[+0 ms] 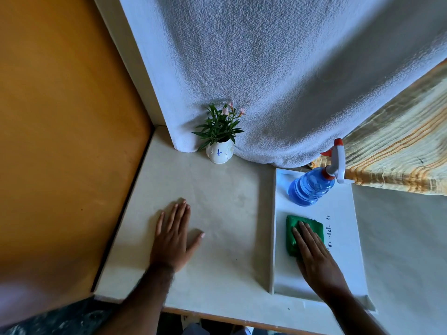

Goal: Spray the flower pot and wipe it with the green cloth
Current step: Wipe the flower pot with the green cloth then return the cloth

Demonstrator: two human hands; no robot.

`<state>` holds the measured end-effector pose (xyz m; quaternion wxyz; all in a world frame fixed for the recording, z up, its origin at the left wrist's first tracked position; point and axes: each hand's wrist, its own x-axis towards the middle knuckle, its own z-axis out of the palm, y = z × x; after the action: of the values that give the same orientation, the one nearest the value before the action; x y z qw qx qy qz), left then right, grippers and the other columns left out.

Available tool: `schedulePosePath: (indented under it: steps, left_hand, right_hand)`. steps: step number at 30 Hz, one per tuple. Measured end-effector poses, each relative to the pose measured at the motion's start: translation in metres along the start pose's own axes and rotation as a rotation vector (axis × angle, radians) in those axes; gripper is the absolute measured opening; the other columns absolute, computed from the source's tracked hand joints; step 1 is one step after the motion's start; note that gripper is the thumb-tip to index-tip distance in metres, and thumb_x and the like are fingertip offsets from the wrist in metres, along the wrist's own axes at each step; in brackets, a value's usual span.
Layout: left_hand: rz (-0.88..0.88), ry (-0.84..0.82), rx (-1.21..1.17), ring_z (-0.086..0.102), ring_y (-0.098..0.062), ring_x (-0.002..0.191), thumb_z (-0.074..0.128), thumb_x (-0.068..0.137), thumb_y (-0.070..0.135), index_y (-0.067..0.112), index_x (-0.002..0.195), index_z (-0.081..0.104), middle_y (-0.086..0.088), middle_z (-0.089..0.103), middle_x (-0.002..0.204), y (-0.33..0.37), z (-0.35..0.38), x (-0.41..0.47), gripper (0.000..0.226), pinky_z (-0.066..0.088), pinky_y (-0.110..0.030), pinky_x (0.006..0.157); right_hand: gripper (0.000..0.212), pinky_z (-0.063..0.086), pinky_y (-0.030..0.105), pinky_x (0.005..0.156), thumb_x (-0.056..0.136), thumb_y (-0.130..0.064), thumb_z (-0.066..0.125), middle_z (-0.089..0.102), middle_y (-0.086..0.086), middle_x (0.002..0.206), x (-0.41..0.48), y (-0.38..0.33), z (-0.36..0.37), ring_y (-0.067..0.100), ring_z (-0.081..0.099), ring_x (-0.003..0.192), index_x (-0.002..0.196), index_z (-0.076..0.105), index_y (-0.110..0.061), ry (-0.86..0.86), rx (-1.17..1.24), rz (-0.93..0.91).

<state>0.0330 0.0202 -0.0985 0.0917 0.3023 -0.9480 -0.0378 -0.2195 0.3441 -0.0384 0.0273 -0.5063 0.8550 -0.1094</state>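
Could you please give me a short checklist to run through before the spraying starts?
1. Spray bottle upright and free to grasp on the white tray: ok.
2. Flower pot upright, with nothing between it and the hands: ok.
3. A hand free for the bottle: ok; the left hand lies flat and empty on the table.
4. Green cloth ready: ok; the right hand rests flat on it in the tray.
5. Liquid in the bottle: cannot tell.
6. Nozzle aimed at the pot: not ok; it points off to the left.
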Motion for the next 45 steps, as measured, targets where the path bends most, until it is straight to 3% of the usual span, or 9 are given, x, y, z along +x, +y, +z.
schedulePosePath:
  steps: [3, 8, 12, 17, 20, 28, 37, 40, 45]
  left_hand:
    - [0.000, 0.010, -0.006, 0.031, -0.025, 0.159, 0.047, 0.097, 0.067, 0.010, 0.163, 0.029, -0.009, 0.031, 0.173, 0.000, 0.000, -0.001, 0.089, 0.032, -0.058, 0.126]
    - [-0.005, -0.005, -0.011, 0.031, -0.024, 0.159, 0.046, 0.097, 0.068, 0.011, 0.163, 0.031, -0.008, 0.032, 0.173, 0.001, 0.000, 0.000, 0.088, 0.033, -0.059, 0.126]
    - [-0.003, -0.003, -0.015, 0.033, -0.025, 0.158, 0.048, 0.097, 0.067, 0.010, 0.162, 0.034, -0.008, 0.034, 0.172, 0.000, -0.002, 0.001, 0.087, 0.034, -0.059, 0.125]
    - [0.002, 0.029, -0.023, 0.035, -0.025, 0.158, 0.043, 0.099, 0.068, 0.009, 0.161, 0.035, -0.009, 0.035, 0.171, 0.000, -0.001, 0.001, 0.086, 0.034, -0.060, 0.125]
    - [-0.007, 0.008, -0.015, 0.028, -0.023, 0.161, 0.042, 0.099, 0.070, 0.012, 0.164, 0.029, -0.007, 0.030, 0.174, -0.001, 0.001, 0.002, 0.088, 0.032, -0.058, 0.127]
    - [-0.008, 0.018, -0.010, 0.029, -0.023, 0.160, 0.047, 0.098, 0.069, 0.011, 0.163, 0.032, -0.008, 0.032, 0.173, 0.000, 0.001, 0.000, 0.088, 0.034, -0.059, 0.125]
    - [-0.018, -0.018, 0.013, 0.023, -0.021, 0.162, 0.047, 0.096, 0.072, 0.013, 0.165, 0.025, -0.005, 0.026, 0.175, -0.001, 0.002, 0.001, 0.093, 0.028, -0.055, 0.129]
    - [-0.013, -0.010, 0.008, 0.023, -0.021, 0.162, 0.047, 0.097, 0.072, 0.013, 0.165, 0.025, -0.005, 0.026, 0.175, -0.002, 0.003, 0.000, 0.092, 0.027, -0.055, 0.130]
    - [-0.012, -0.006, 0.015, 0.024, -0.021, 0.162, 0.045, 0.097, 0.072, 0.014, 0.165, 0.025, -0.005, 0.026, 0.175, -0.002, 0.002, 0.000, 0.092, 0.024, -0.053, 0.131]
  right_hand:
    - [0.081, 0.030, 0.037, 0.121, 0.071, 0.030, 0.069, 0.050, 0.021, 0.155, 0.003, -0.004, -0.002, 0.041, 0.050, 0.140, 0.146, 0.053, 0.004, -0.003, 0.040, 0.119]
    - [0.088, 0.062, 0.047, 0.091, 0.062, 0.032, 0.074, 0.062, 0.016, 0.145, 0.013, -0.022, -0.019, 0.038, 0.067, 0.123, 0.141, 0.060, -0.004, 0.063, 0.165, 0.230]
    - [0.058, 0.046, 0.035, 0.112, 0.088, 0.010, 0.056, 0.057, 0.011, 0.151, 0.055, -0.064, -0.026, 0.027, 0.057, 0.135, 0.144, 0.059, -0.005, 0.141, 0.203, -0.076]
    - [0.043, 0.044, 0.050, 0.115, 0.109, -0.006, 0.033, 0.058, 0.022, 0.147, 0.167, -0.119, -0.026, 0.038, 0.056, 0.137, 0.140, 0.062, 0.004, 0.178, 0.119, -0.443]
    - [0.040, 0.046, 0.053, 0.114, 0.103, -0.002, 0.044, 0.058, 0.025, 0.146, 0.219, -0.130, -0.026, 0.040, 0.057, 0.136, 0.138, 0.063, 0.006, 0.213, 0.024, -0.561]
    - [0.043, 0.051, 0.056, 0.108, 0.090, 0.008, 0.073, 0.060, 0.029, 0.142, 0.260, -0.121, -0.008, 0.043, 0.060, 0.132, 0.133, 0.066, 0.008, 0.211, -0.034, -0.639]
    - [0.035, 0.052, 0.060, 0.105, 0.096, 0.006, 0.057, 0.062, 0.031, 0.139, 0.266, -0.115, 0.020, 0.047, 0.062, 0.128, 0.129, 0.068, 0.009, 0.102, 0.065, -0.601]
    - [0.044, 0.055, 0.060, 0.100, 0.097, 0.000, 0.039, 0.065, 0.030, 0.135, 0.262, -0.118, 0.021, 0.047, 0.064, 0.125, 0.126, 0.070, 0.008, 0.050, 0.096, -0.596]
    - [0.040, 0.047, 0.054, 0.112, 0.101, -0.003, 0.043, 0.063, 0.026, 0.140, 0.270, -0.123, 0.009, 0.042, 0.061, 0.131, 0.130, 0.069, 0.003, 0.142, 0.081, -0.623]
